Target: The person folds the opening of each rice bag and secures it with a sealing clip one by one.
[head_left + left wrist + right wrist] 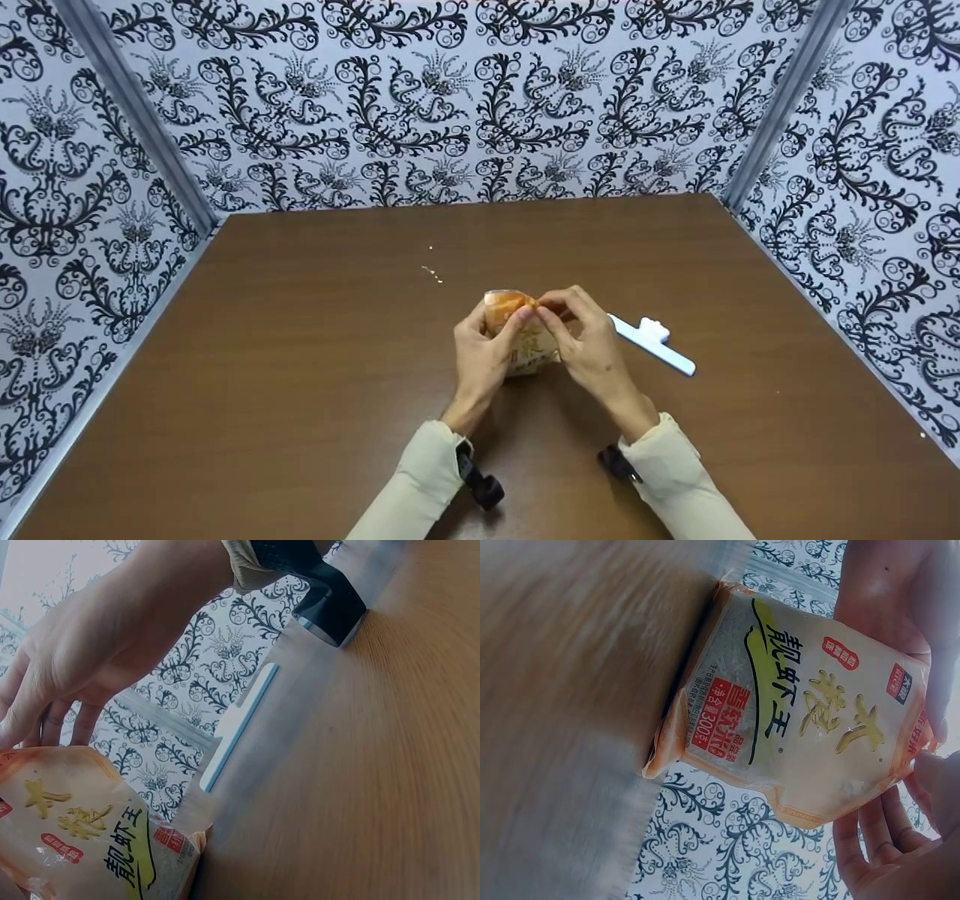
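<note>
A small plastic rice bag (534, 346), cream with an orange top edge, stands upright on the table. Its printed front, with gold characters and a 300-gram label, shows clearly in the right wrist view (795, 705). My left hand (484, 356) pinches the bag's top edge between thumb and fingers. Right beside it, my right hand (600, 352) pinches the same edge at its right part, the two thumbs almost touching. Whether the top is open or sealed I cannot tell. A white bag clip (651, 343) lies just right of my right hand.
The brown wooden table (300, 337) is bordered by patterned black-and-white walls (450, 105) at the back and both sides. A few tiny pale crumbs (432, 273) lie beyond the bag. Black straps (480, 480) sit at both cuffs.
</note>
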`<act>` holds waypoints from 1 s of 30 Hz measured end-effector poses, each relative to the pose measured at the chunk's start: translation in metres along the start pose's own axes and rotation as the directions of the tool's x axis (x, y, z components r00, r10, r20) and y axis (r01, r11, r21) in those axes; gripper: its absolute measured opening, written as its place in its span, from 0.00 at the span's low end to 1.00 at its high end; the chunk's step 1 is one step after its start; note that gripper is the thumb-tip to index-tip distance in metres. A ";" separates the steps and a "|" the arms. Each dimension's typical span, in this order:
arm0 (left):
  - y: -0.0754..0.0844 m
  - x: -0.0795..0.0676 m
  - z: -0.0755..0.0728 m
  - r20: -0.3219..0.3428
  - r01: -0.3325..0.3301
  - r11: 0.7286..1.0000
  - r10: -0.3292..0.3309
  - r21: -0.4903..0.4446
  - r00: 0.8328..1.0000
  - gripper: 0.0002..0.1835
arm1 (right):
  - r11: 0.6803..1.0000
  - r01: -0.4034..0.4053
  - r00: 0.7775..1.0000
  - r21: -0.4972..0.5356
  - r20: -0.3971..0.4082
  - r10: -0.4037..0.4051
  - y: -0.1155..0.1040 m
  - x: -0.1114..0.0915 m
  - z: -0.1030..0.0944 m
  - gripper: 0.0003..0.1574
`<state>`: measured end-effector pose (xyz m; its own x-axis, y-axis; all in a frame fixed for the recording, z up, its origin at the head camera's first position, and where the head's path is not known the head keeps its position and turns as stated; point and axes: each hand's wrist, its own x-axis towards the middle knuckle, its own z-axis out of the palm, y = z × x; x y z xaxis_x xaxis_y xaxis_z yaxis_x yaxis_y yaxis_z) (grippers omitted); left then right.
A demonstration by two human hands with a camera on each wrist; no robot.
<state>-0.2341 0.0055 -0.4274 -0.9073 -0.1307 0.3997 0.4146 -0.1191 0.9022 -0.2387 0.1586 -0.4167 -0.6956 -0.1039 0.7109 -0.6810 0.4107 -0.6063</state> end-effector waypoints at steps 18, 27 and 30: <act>0.000 -0.001 0.001 0.006 0.005 1.000 -0.004 -0.020 1.000 0.11 | 0.999 -0.036 0.999 -0.035 0.025 0.037 -0.003 0.000 -0.002 0.05; 0.000 0.002 0.004 0.013 0.014 0.995 -0.013 -0.103 1.000 0.17 | 0.998 -0.051 0.998 -0.035 0.032 0.053 -0.004 0.000 -0.003 0.03; 0.000 0.002 0.005 0.009 0.022 0.995 -0.021 -0.099 1.000 0.17 | 0.998 -0.061 0.997 -0.032 0.035 0.062 -0.005 0.000 -0.003 0.03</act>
<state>-0.2359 0.0099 -0.4258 -0.9166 -0.1190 0.3817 0.3992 -0.2191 0.8903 -0.2347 0.1595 -0.4128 -0.7442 -0.1100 0.6588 -0.6297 0.4447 -0.6370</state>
